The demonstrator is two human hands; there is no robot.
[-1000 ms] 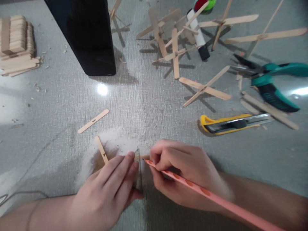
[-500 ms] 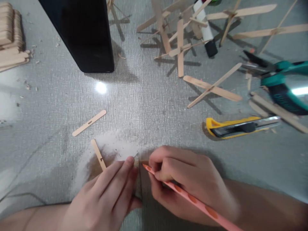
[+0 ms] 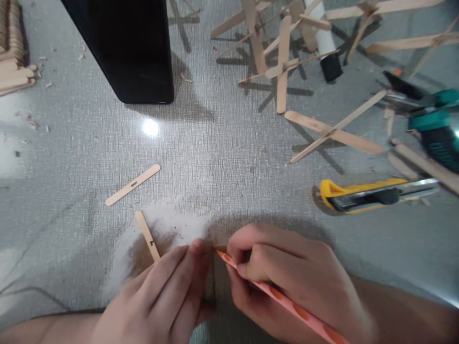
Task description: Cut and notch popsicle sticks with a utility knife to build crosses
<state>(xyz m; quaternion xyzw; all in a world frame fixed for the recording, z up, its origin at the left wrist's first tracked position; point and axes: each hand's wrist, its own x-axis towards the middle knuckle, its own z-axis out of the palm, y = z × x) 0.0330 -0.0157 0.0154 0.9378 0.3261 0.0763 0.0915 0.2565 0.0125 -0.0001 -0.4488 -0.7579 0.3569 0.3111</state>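
My right hand [image 3: 287, 277] grips a pink pencil [image 3: 283, 298] with orange oval spots. Its tip touches or nearly touches a shadowed wooden craft stick [image 3: 208, 247] lying between the two hands. My left hand [image 3: 161, 291] holds the left part of that stick, fingers pressed together, and covers most of it. A thin upright edge shows below the pencil tip; I cannot make out what it belongs to. Beside the left hand lies a notched craft stick [image 3: 145, 231], its lower end hidden. Farther up, another craft stick [image 3: 132, 185] has a small dark mark mid-length.
A black phone-like slab [image 3: 143, 62] stands at the back. Crossed stick pieces [image 3: 283, 62] fill the upper right. A yellow utility knife [image 3: 366, 195] and teal-handled pliers [image 3: 433, 129] lie at right. Stacked sticks [image 3: 16, 76] sit at upper left. Pale powder [image 3: 172, 212] coats the table.
The view has shifted slightly, so the objects at right appear farther right. Both hands sit slightly lower and farther right in the picture, with the pencil still at the stick.
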